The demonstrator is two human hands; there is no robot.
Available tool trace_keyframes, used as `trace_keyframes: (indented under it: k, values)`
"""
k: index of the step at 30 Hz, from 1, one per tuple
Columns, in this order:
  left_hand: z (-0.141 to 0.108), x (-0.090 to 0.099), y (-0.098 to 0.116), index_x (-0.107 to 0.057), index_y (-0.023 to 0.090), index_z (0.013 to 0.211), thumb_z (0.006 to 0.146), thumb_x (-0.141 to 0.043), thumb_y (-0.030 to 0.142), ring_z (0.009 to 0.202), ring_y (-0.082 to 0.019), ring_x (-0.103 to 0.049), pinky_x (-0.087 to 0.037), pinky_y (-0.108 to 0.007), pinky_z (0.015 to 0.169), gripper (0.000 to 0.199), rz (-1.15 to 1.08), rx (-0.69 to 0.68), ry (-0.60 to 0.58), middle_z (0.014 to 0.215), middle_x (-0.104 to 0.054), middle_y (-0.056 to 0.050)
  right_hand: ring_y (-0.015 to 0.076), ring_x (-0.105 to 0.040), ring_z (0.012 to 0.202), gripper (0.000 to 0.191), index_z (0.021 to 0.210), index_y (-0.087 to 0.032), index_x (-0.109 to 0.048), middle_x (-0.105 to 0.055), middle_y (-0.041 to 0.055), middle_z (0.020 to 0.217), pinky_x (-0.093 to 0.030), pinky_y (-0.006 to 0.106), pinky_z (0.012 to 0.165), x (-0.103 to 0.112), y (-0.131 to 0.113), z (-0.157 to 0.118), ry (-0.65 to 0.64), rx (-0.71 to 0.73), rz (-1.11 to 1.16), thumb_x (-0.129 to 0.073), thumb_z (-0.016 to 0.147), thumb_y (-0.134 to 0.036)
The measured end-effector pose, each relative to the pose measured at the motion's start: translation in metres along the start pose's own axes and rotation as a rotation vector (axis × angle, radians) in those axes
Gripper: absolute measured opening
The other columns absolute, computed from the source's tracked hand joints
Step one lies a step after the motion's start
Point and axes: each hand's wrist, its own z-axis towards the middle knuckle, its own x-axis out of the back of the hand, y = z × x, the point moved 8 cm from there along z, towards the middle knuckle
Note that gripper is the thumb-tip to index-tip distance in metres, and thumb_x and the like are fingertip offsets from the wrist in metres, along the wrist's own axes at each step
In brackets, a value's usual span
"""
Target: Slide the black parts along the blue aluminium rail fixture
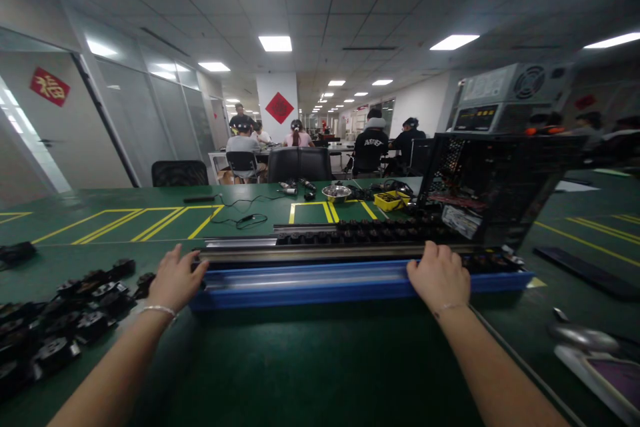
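Observation:
A long blue tray with a clear strip along its front lies across the green table in front of me. Behind its front wall runs a long metal rail. At the tray's left end is my left hand, its thumb against the end and its fingers bent round the corner. My right hand grips the front edge toward the right, thumb on the near side and fingers over the top. Rows of small black parts stand just behind the rail.
Loose black parts are heaped at the left. An opened computer case stands at the back right with power supplies on top. Farther back are a metal bowl and a yellow bin. A phone-like device lies at the right.

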Motion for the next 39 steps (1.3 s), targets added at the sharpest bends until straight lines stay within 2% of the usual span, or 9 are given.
trace_keyframes:
  k: [3, 6, 9, 11, 18, 24, 31, 35, 39]
  values:
    - [-0.037, -0.001, 0.081, -0.048, 0.013, 0.126, 0.084, -0.030, 0.048, 0.134, -0.029, -0.018, -0.021, -0.043, 0.108, 0.057, -0.032, -0.266, -0.029, 0.146, -0.026, -0.013, 0.0318, -0.053, 0.089, 0.035, 0.094, -0.007, -0.059, -0.056, 0.0189, 0.094, -0.041, 0.038, 0.066, -0.013, 0.020, 0.004, -0.139, -0.055, -0.063, -0.041, 0.080, -0.034]
    - [-0.076, -0.010, 0.148, -0.039, 0.022, 0.133, 0.084, -0.030, 0.053, 0.136, -0.026, -0.015, -0.023, -0.048, 0.107, 0.059, -0.103, -0.451, -0.120, 0.148, -0.023, -0.007, 0.0301, -0.055, 0.087, 0.035, 0.092, -0.010, -0.061, -0.057, 0.0177, 0.094, -0.042, 0.038, 0.065, -0.026, 0.025, 0.005, -0.214, -0.047, -0.036, -0.038, 0.081, -0.035]
    - [-0.102, -0.022, 0.191, -0.034, 0.026, 0.135, 0.083, -0.033, 0.054, 0.136, -0.027, -0.012, -0.018, -0.052, 0.108, 0.060, -0.117, -0.564, -0.200, 0.148, -0.022, -0.006, 0.0289, -0.056, 0.085, 0.035, 0.091, -0.010, -0.061, -0.059, 0.0176, 0.093, -0.043, 0.038, 0.064, -0.033, 0.024, 0.004, -0.233, -0.043, -0.012, -0.039, 0.081, -0.034]
    - [-0.112, -0.028, 0.206, -0.032, 0.028, 0.136, 0.081, -0.035, 0.055, 0.136, -0.028, -0.012, -0.017, -0.054, 0.107, 0.061, -0.119, -0.599, -0.257, 0.148, -0.022, -0.007, 0.0283, -0.057, 0.084, 0.036, 0.092, -0.010, -0.060, -0.059, 0.0173, 0.092, -0.043, 0.037, 0.064, -0.034, 0.022, 0.004, -0.247, -0.045, 0.006, -0.038, 0.081, -0.035]
    - [-0.114, -0.030, 0.213, -0.042, 0.023, 0.129, 0.081, -0.037, 0.052, 0.133, -0.030, -0.022, -0.018, -0.055, 0.106, 0.055, -0.112, -0.556, -0.209, 0.145, -0.030, -0.010, 0.0280, -0.056, 0.087, 0.035, 0.092, -0.014, -0.058, -0.061, 0.0139, 0.092, -0.042, 0.036, 0.066, -0.033, 0.017, 0.003, -0.298, -0.032, 0.015, -0.036, 0.081, -0.038]
    - [-0.119, -0.029, 0.212, -0.045, 0.021, 0.123, 0.082, -0.041, 0.039, 0.129, -0.029, -0.031, -0.021, -0.050, 0.105, 0.045, -0.094, -0.559, -0.036, 0.143, -0.034, -0.011, 0.0272, -0.057, 0.085, 0.035, 0.090, -0.013, -0.058, -0.063, 0.0145, 0.092, -0.040, 0.036, 0.067, -0.032, 0.012, 0.002, -0.291, -0.018, 0.017, -0.036, 0.081, -0.038]
    - [-0.120, -0.029, 0.213, -0.048, 0.021, 0.118, 0.083, -0.041, 0.043, 0.123, -0.028, -0.038, -0.027, -0.048, 0.101, 0.042, -0.070, -0.567, 0.027, 0.140, -0.038, -0.011, 0.0276, -0.058, 0.083, 0.034, 0.090, -0.019, -0.057, -0.064, 0.0105, 0.077, -0.035, 0.039, 0.074, -0.031, 0.011, 0.000, -0.343, -0.042, -0.025, -0.036, 0.079, -0.043]
    - [-0.121, -0.026, 0.212, -0.048, 0.022, 0.117, 0.084, -0.042, 0.041, 0.121, -0.026, -0.040, -0.029, -0.046, 0.099, 0.039, -0.052, -0.577, 0.081, 0.138, -0.040, -0.010, 0.0279, -0.057, 0.086, 0.035, 0.090, -0.018, -0.057, -0.064, 0.0117, 0.078, -0.031, 0.043, 0.083, -0.032, 0.009, 0.000, -0.317, -0.039, -0.025, -0.038, 0.078, -0.044]
    - [-0.122, -0.027, 0.212, -0.048, 0.022, 0.117, 0.085, -0.040, 0.042, 0.121, -0.026, -0.040, -0.029, -0.046, 0.098, 0.039, -0.058, -0.587, 0.083, 0.138, -0.040, -0.009, 0.0283, -0.057, 0.087, 0.038, 0.089, -0.016, -0.058, -0.064, 0.0138, 0.080, -0.029, 0.043, 0.085, -0.034, 0.007, 0.000, -0.307, -0.028, -0.006, -0.039, 0.076, -0.046]
